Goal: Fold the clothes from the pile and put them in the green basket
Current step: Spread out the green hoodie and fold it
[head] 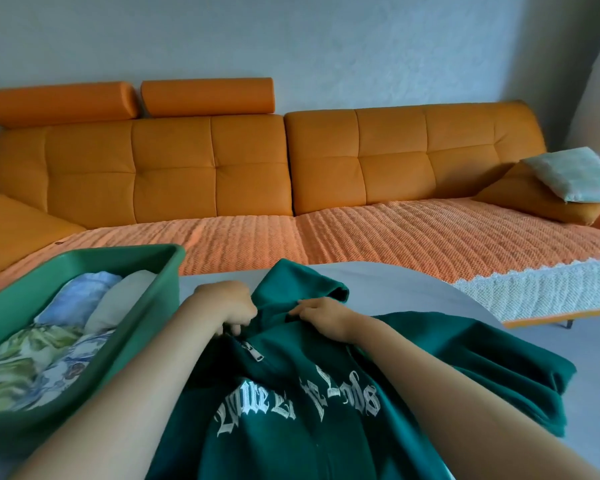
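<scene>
Gripping the collar of a soft teal zip hoodie (291, 393) on a smooth grey table (395, 289), left hand (227, 304) and right hand (321, 315) pinch fleece; the rectangular plastic green basket (146, 299) alongside holds folded clothes (66, 341).

A hoodie (274, 452) lay on the table (413, 292), a basket (84, 259) of clothes (32, 358) just to its left; behind them stood a sofa (222, 174), a cushion (575, 173) at its right end.

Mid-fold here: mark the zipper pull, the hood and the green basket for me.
zipper pull (257, 355): head view, on the metal tab.
hood (291, 284): head view, on the bunched fabric at the top.
green basket (118, 256): head view, on its far rim.
</scene>
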